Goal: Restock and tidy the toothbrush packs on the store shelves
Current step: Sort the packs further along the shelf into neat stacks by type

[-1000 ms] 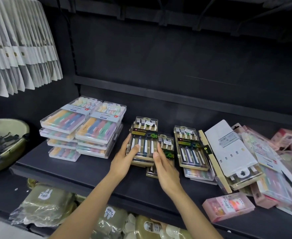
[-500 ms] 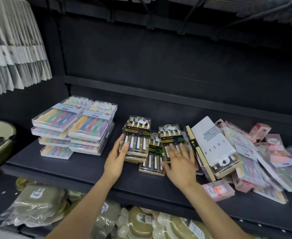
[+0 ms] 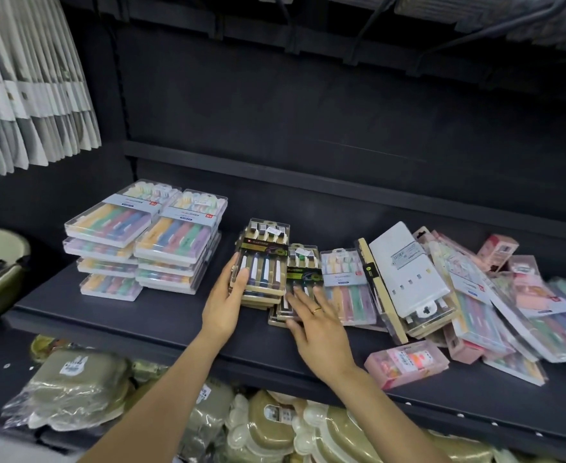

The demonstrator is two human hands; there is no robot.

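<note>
On the dark shelf (image 3: 114,324), the left hand (image 3: 223,304) grips the left edge of the gold-framed stack (image 3: 263,265) of toothbrush packs, thumb curled over the top pack and fingers pressed to its side. The right hand (image 3: 318,324) lies flat, fingers straight and spread, pressing on the lower gold-framed pack (image 3: 300,282) just to the stack's 4 o'clock; nothing is clasped in it. At the stack's 9 o'clock stand two neat piles of pastel packs (image 3: 144,240), and from 3 o'clock onward sprawls a jumble: a white-backed pack (image 3: 408,265) leaning on others, pink packs (image 3: 522,295) heaped behind, and a small pink box (image 3: 408,364) near the front lip. The likeliest trouble seems to be a sideways shove: sliding the lower pack rightward could nudge the leaning pack and slump the heap, perhaps tipping the pink box off the edge. The slick plastic stack may also shear under uneven pressure.
</note>
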